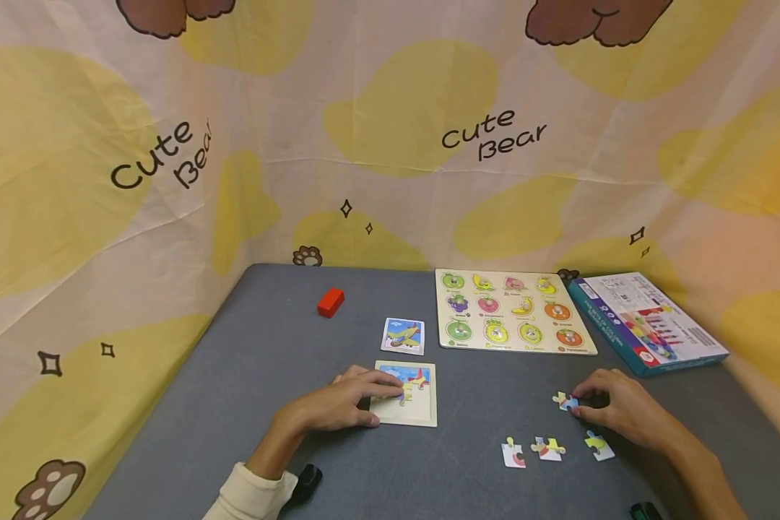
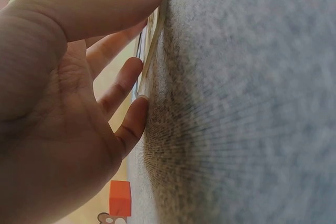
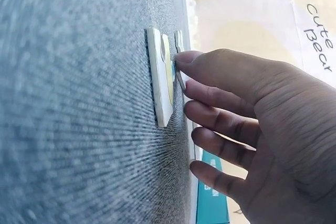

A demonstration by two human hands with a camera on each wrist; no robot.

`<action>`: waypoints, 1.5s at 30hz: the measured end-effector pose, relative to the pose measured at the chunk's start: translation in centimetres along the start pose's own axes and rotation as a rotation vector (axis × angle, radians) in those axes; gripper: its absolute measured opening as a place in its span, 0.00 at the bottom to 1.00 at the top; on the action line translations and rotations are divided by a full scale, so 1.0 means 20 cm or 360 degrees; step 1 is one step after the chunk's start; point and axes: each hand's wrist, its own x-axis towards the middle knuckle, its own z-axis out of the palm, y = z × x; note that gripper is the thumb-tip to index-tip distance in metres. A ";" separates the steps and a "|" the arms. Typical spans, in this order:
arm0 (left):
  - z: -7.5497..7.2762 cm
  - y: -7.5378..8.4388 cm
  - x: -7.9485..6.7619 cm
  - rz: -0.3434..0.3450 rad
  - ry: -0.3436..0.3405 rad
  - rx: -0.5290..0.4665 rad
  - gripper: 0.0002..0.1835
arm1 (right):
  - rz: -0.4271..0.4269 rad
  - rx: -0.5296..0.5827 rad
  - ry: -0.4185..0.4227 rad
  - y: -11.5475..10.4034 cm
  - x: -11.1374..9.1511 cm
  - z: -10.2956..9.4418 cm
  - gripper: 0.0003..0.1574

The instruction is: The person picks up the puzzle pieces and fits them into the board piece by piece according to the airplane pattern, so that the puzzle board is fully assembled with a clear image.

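A square jigsaw tray lies on the grey table, partly filled with pieces of a blue and yellow airplane picture. My left hand rests on its left side, fingers extended over the picture and thumb touching the edge. The thumb's contact with the tray rim shows in the left wrist view. My right hand pinches a small jigsaw piece between thumb and index finger, low over the table. Nearer me lie a white and pink piece, some pieces close together, and a yellow-green piece.
Behind the tray lies an airplane picture card. A red block sits further left. A fruit board lies at the back, beside a teal-edged box. Printed cloth walls the table's back and sides.
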 end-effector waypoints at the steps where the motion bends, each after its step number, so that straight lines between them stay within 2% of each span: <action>1: 0.00 0.00 0.00 -0.0007 -0.0003 -0.0005 0.31 | 0.0005 -0.0002 -0.0004 0.00 0.00 0.00 0.13; 12: 0.00 -0.01 0.00 0.0022 0.0009 -0.0012 0.30 | -0.0059 -0.0032 0.0045 -0.07 0.04 0.04 0.12; 23: 0.00 0.00 0.00 0.0010 0.0007 -0.0002 0.30 | -0.0172 -0.0064 -0.0073 -0.25 0.13 0.09 0.14; 45: 0.01 -0.01 0.02 -0.0037 -0.0004 -0.0004 0.31 | -0.0481 -0.0129 -0.0026 -0.62 0.35 0.23 0.11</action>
